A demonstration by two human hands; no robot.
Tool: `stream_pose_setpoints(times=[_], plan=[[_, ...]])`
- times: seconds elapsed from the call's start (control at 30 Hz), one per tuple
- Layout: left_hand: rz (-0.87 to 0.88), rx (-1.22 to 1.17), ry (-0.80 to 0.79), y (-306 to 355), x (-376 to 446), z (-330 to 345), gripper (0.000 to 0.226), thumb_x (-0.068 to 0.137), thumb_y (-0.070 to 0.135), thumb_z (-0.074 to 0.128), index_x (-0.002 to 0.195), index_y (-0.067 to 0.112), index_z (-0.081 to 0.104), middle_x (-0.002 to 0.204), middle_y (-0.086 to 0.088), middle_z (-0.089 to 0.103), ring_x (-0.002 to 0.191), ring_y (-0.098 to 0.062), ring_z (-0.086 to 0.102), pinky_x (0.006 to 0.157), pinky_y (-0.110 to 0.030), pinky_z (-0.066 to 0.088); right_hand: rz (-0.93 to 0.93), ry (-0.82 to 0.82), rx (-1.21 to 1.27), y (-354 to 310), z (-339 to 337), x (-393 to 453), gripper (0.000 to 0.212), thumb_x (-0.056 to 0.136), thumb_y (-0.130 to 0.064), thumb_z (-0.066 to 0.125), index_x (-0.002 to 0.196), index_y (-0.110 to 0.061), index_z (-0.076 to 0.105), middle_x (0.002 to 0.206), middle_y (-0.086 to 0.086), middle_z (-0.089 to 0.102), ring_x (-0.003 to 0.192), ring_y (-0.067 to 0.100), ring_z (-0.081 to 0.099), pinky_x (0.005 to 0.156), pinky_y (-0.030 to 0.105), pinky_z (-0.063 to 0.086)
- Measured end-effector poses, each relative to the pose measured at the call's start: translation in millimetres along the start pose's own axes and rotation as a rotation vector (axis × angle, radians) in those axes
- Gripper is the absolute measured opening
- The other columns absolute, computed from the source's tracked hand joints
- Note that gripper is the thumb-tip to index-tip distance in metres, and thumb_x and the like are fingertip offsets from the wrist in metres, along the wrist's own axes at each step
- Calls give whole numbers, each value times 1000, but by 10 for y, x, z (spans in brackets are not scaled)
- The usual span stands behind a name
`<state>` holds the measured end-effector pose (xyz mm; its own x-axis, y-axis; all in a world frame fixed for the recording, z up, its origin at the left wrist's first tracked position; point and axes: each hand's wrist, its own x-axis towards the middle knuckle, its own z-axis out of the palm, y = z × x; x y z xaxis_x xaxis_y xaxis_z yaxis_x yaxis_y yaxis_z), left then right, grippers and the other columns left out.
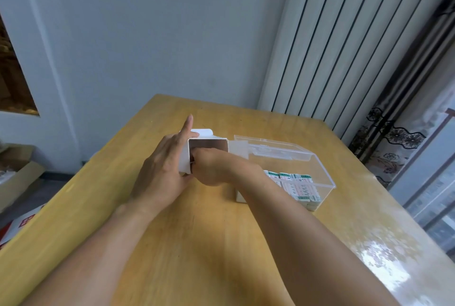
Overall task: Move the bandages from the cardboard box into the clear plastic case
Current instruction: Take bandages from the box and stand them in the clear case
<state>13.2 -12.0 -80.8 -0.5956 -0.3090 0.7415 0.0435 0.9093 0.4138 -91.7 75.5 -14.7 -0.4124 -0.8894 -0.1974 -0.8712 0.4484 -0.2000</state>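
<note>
White cardboard box (206,144), steadied by left hand (162,170); right hand (211,165) reaching inside, curled fingers hidden, grip unclear. Best pulling gently. Bandages (298,187) already in clear plastic case (317,158), right of hands.

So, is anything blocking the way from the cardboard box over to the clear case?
Nothing visible does. The cardboard box sits right beside the clear plastic case, whose top is open; only the right hand, reaching into the box, lies between them.
</note>
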Motion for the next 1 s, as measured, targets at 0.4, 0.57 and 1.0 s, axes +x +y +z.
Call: stream_pose_setpoints(times=[0.4, 0.57, 1.0], plan=[[-31, -58, 71, 15, -1, -34, 123, 72, 27, 88, 160, 39, 4, 138, 15, 53, 125, -13, 50, 96, -28, 44, -185, 139, 39, 109, -133, -575, 48, 93, 0, 47, 131, -27, 60, 123, -3, 66, 108, 20, 59, 83, 33, 49], [-40, -53, 83, 0, 8, -19, 123, 71, 27, 90, 162, 33, 8, 137, 13, 55, 125, -10, 48, 98, -5, 31, -297, 404, -5, 236, 70, -549, 60, 81, 13, 45, 119, -27, 68, 109, 2, 73, 95, 30, 65, 72, 44, 55], [-130, -7, -5, 1, -27, -5, 129, 68, 24, 93, 161, 40, 5, 133, 16, 53, 121, -9, 47, 95, -33, 46, -188, 690, 628, 349, -142, -584, 8, 98, -11, 65, 99, -17, 59, 93, 7, 70, 72, 15, 73, 65, 36, 63]])
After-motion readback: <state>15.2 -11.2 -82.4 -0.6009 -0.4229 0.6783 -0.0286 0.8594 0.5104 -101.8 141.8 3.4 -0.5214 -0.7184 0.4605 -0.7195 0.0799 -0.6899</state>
